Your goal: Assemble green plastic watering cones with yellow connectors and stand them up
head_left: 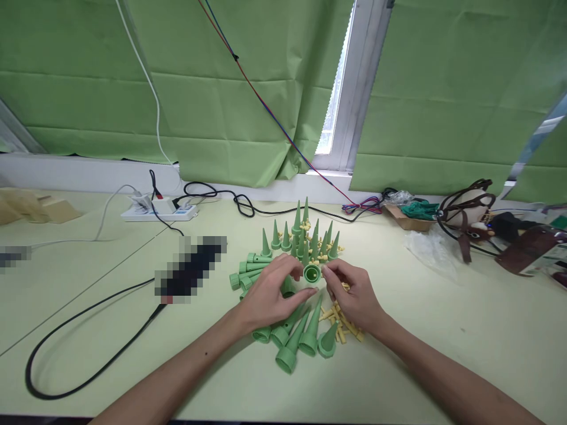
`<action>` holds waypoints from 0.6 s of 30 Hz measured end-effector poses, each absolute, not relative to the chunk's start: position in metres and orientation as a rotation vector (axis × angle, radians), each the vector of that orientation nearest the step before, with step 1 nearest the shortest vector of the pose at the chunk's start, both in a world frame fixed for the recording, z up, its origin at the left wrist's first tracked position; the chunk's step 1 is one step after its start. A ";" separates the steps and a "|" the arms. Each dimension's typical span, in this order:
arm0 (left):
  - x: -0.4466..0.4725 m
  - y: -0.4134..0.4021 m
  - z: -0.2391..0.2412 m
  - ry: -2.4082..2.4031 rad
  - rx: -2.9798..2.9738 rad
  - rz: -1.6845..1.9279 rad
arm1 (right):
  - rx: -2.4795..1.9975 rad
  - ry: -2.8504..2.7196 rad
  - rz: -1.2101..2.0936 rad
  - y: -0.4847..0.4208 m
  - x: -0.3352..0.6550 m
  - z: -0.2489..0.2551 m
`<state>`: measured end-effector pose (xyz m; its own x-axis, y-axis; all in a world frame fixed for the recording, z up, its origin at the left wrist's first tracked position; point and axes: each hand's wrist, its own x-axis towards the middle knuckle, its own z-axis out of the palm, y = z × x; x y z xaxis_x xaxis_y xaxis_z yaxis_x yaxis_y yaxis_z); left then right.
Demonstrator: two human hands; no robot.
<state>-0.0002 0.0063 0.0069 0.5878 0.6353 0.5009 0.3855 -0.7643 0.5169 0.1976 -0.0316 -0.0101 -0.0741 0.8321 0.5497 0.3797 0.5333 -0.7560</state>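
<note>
My left hand curls its thumb and fingers round a green plastic watering spike, whose round open end faces me. A bit of yellow shows inside that opening. From the other side, my right hand pinches what looks like a small yellow valve peg at the spike's rim, mostly hidden by the fingertips. Loose yellow T-shaped pegs lie below my right hand. Several green spikes rest on their sides under and left of my left hand. Beyond the hands, more spikes stand upright, many with yellow pegs fitted.
On the left, a pixelated dark object with a looped black cable lies on the table. A white power strip sits by the wall. At right are a clear plastic bag, a small cardboard box and a brown strapped bag.
</note>
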 end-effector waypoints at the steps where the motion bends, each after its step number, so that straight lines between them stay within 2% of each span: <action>1: -0.001 0.006 0.007 0.825 2.463 0.966 | -1.035 -1.673 0.509 -0.032 0.198 -0.010; 18: 0.000 0.006 0.008 0.846 2.428 0.787 | -0.969 -1.816 0.391 -0.032 0.197 -0.011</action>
